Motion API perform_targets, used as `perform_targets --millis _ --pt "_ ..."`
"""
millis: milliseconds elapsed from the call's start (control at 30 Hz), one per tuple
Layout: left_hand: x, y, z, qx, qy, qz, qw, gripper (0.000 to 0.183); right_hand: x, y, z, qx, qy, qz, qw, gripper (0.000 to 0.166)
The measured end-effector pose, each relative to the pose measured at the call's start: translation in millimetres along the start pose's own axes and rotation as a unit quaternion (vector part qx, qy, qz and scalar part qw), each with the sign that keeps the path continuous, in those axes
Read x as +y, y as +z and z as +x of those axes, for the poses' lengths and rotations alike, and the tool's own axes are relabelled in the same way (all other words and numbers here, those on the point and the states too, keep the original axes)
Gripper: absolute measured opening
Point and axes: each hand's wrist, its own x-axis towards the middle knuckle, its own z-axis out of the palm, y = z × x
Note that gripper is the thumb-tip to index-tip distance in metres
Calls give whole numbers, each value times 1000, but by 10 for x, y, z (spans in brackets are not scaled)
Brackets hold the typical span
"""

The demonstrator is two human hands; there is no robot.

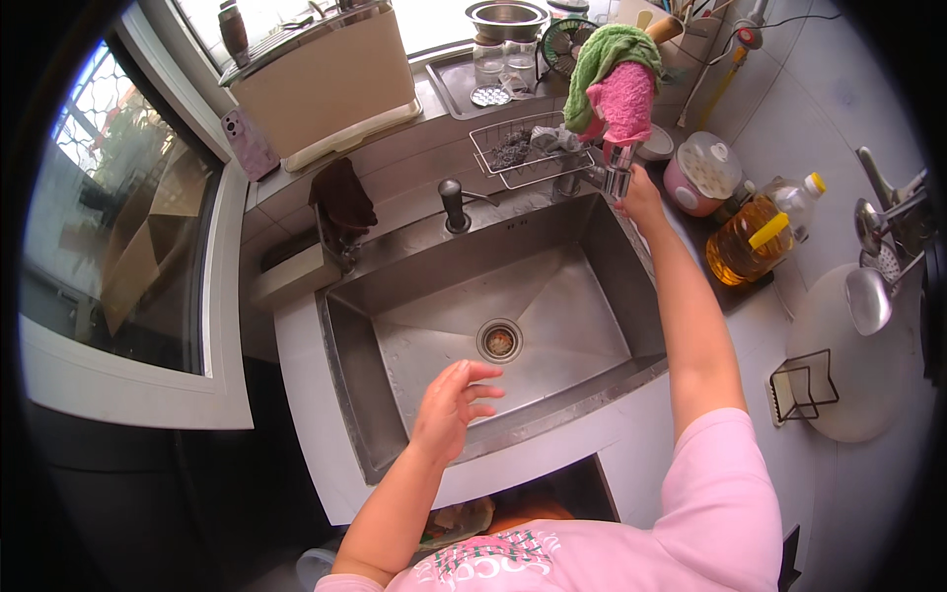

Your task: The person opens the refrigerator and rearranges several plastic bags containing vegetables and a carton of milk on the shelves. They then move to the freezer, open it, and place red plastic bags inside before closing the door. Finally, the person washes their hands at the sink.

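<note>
My left hand (455, 407) hovers over the near part of a stainless steel sink (436, 355), fingers apart and nothing in them. The basin holds no dishes, and bits of food waste lie in its drain strainer (499, 340). At the far right corner my right hand (639, 198) is on the chrome faucet (618, 174), its fingers partly hidden behind the metal. A green cloth (610, 48) and a pink cloth (625, 103) hang over the top of the faucet.
Behind the sink stand a soap dispenser (453, 207) and a wire rack (533, 152) with steel wool. To the right are a pink-and-white appliance (699, 174) and an oil bottle (740, 244). An open window (126, 222) juts in at left; a phone (250, 144) leans on the ledge.
</note>
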Motion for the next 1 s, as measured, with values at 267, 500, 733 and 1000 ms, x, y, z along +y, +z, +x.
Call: perform_targets --millis 267,500,733,1000 --pt "-362 650 1260 -26 -116 -84 989 53 239 215 530 50 -77 -126 988 31" --pt "-635 917 2107 36 -153 -124 980 51 431 118 -385 -32 60 206 976 32" --pt "-668 1028 2362 -121 -169 -222 953 46 843 677 -1332 -220 316 662 643 23" --pt "-1014 1266 2301 16 -197 -249 948 49 999 734 -1046 -113 3 -82 990 40"
